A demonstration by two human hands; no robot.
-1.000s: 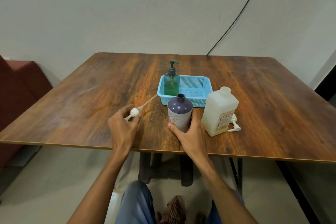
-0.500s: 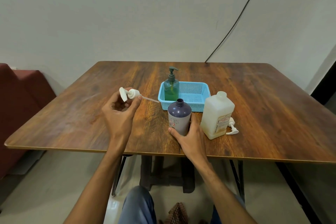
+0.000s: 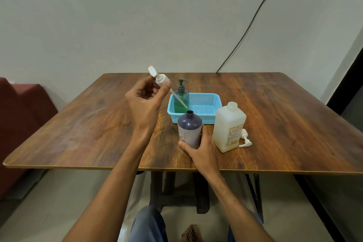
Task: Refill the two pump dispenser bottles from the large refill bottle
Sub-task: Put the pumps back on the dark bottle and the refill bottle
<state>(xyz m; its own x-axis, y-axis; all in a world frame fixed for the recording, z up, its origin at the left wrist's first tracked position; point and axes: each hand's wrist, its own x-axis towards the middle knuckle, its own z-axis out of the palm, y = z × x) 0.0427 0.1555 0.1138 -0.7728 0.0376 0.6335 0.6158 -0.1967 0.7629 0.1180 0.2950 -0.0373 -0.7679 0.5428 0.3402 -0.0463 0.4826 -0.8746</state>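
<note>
Refill bottle [image 3: 228, 126] label reads "CHG"; purple bottle's [image 3: 189, 128] print is illegible.

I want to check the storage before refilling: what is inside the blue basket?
Inside the blue basket one green pump bottle stands at its left end. The rest of the floor looks bare, though the purple bottle covers part of the near wall.

The left hand [image 3: 145, 100] has lifted the white pump [image 3: 161, 80] higher.
</note>
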